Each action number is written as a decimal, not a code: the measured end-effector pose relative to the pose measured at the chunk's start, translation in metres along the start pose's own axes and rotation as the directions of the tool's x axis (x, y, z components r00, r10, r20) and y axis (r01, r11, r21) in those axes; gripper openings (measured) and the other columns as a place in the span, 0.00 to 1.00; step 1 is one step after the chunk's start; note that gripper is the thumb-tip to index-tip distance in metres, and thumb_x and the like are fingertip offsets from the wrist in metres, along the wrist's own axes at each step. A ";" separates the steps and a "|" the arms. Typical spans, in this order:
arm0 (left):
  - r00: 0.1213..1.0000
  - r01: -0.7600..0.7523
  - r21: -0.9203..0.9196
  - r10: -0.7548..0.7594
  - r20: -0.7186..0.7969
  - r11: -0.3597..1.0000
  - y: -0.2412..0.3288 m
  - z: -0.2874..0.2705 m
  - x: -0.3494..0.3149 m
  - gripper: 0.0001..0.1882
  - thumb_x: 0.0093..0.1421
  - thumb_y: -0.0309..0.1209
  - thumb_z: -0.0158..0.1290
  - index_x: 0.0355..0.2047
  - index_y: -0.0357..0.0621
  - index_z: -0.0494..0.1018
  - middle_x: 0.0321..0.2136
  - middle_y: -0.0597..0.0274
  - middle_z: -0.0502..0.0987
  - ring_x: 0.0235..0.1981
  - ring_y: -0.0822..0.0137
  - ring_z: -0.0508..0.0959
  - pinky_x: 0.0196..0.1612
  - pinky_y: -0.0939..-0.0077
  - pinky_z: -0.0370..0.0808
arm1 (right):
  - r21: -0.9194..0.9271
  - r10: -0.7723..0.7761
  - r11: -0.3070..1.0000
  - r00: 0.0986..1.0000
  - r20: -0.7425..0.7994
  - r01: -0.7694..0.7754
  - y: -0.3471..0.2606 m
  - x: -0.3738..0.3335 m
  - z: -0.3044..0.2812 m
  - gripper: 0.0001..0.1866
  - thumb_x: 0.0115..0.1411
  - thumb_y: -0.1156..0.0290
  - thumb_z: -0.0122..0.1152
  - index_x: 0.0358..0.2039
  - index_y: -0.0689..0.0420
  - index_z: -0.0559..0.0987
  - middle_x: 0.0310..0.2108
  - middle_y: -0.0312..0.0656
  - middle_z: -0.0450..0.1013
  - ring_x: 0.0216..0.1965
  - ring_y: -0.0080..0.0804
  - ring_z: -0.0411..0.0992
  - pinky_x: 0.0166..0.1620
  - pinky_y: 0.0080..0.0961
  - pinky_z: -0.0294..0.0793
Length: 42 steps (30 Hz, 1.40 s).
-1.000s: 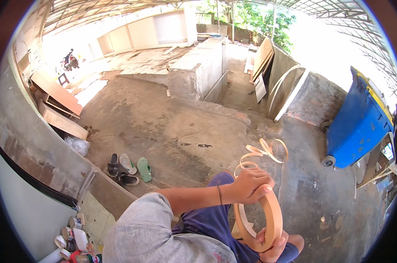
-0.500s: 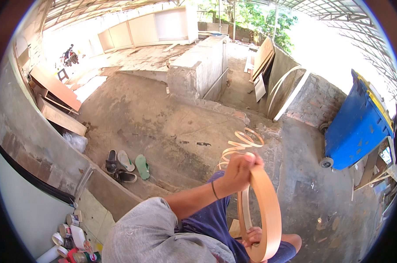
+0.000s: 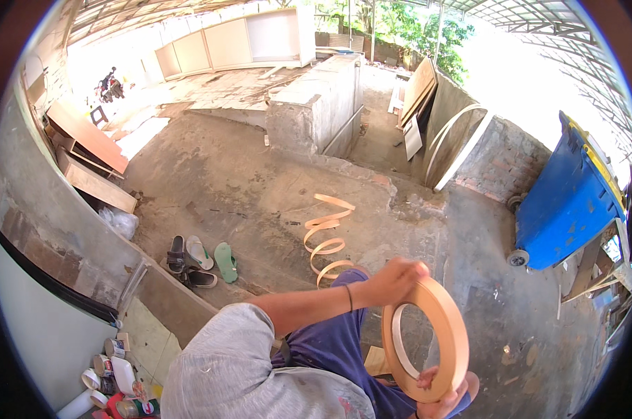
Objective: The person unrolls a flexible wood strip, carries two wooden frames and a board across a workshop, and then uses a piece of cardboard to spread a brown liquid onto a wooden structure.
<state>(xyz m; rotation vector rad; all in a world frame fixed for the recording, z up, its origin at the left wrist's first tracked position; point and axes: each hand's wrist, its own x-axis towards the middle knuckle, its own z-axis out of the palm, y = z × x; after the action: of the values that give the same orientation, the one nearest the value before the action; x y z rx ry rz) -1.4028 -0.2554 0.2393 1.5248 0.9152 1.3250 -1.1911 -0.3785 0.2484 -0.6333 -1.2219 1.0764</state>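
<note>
Upright in front of my knees is a wide roll of wood-coloured edge banding (image 3: 455,328). My left hand (image 3: 397,281) is closed on the upper part of its ring, fingers bent over the rim. Low on the same ring, my right hand (image 3: 438,397) grips it, with fingertips showing through the hole. A loose curled strip of banding (image 3: 324,222) spirals out past my left forearm over the concrete floor. How the strip joins the roll is hidden behind my left hand.
Sandals (image 3: 226,263) lie on the floor to the left. Jars and cans (image 3: 113,366) crowd the lower left corner. A blue wheeled bin (image 3: 570,195) stands at the right. Ahead is a low concrete wall (image 3: 316,105); boards (image 3: 419,91) lean beyond it.
The roll has turned to show more of its flat side and hole. The curled strip has swung left and stretched farther away. Both hands still grip the ring.
</note>
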 end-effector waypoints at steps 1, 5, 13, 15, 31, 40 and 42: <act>0.981 0.098 -0.230 -0.133 -0.140 0.968 -0.012 0.009 -0.010 0.26 0.61 0.50 0.35 0.20 0.43 0.69 0.19 0.66 0.71 0.20 0.73 0.69 0.25 0.80 0.66 | 0.054 0.016 0.998 1.000 -0.010 -0.015 0.005 -0.006 -0.006 0.24 0.52 0.51 0.51 0.28 0.64 0.73 0.21 0.49 0.69 0.22 0.37 0.67 0.25 0.26 0.67; 0.901 0.084 -0.599 -0.317 -0.295 0.797 -0.012 0.029 -0.018 0.30 0.64 0.51 0.26 0.20 0.42 0.68 0.16 0.69 0.69 0.19 0.77 0.68 0.24 0.83 0.65 | -0.019 -0.173 0.982 0.944 0.281 0.186 0.014 -0.001 -0.017 0.22 0.50 0.53 0.57 0.28 0.64 0.72 0.22 0.45 0.69 0.22 0.33 0.65 0.26 0.26 0.65; 0.658 -0.733 0.449 0.699 0.278 0.511 0.070 0.008 0.018 0.20 0.54 0.49 0.46 0.14 0.48 0.66 0.13 0.69 0.66 0.16 0.68 0.68 0.22 0.75 0.64 | 0.037 0.079 0.996 0.983 0.164 -0.086 0.031 -0.014 0.007 0.31 0.54 0.46 0.46 0.38 0.68 0.66 0.25 0.47 0.68 0.25 0.33 0.67 0.33 0.27 0.67; 0.528 -0.841 0.420 0.691 0.495 0.342 0.092 0.022 0.016 0.18 0.51 0.47 0.48 0.13 0.49 0.64 0.12 0.69 0.62 0.16 0.67 0.67 0.21 0.74 0.62 | 0.002 0.130 0.991 0.980 0.148 -0.132 0.021 -0.007 0.014 0.32 0.55 0.46 0.44 0.40 0.68 0.64 0.25 0.48 0.68 0.26 0.33 0.68 0.35 0.28 0.68; 0.989 0.087 0.010 -0.086 -0.124 0.996 -0.045 -0.013 -0.006 0.27 0.62 0.51 0.29 0.24 0.43 0.69 0.20 0.63 0.72 0.22 0.68 0.73 0.28 0.74 0.70 | 0.388 0.217 0.876 0.953 0.211 -0.286 0.064 -0.031 -0.094 0.29 0.57 0.48 0.36 0.38 0.66 0.67 0.29 0.49 0.66 0.31 0.35 0.65 0.31 0.25 0.65; 0.905 0.224 -0.472 -0.362 -0.223 0.853 0.010 0.035 0.002 0.32 0.62 0.56 0.25 0.25 0.42 0.68 0.14 0.66 0.68 0.15 0.73 0.70 0.18 0.80 0.67 | 0.071 0.136 0.989 0.985 -0.101 -0.130 0.026 -0.006 -0.008 0.32 0.55 0.43 0.42 0.35 0.66 0.68 0.25 0.48 0.67 0.26 0.33 0.66 0.31 0.26 0.67; 0.950 0.090 -0.396 -0.198 -0.242 0.914 0.013 0.026 0.007 0.31 0.62 0.55 0.26 0.25 0.41 0.68 0.13 0.67 0.68 0.14 0.73 0.70 0.17 0.80 0.66 | 0.082 0.185 0.981 0.977 -0.109 -0.177 0.027 -0.007 -0.009 0.33 0.54 0.43 0.42 0.35 0.67 0.68 0.25 0.48 0.67 0.26 0.33 0.67 0.30 0.26 0.67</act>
<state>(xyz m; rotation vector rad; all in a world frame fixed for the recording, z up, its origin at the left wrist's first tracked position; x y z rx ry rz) -1.3759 -0.2570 0.2534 0.9685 0.8615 1.5278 -1.1910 -0.3726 0.2196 -0.7517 -1.0351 1.2132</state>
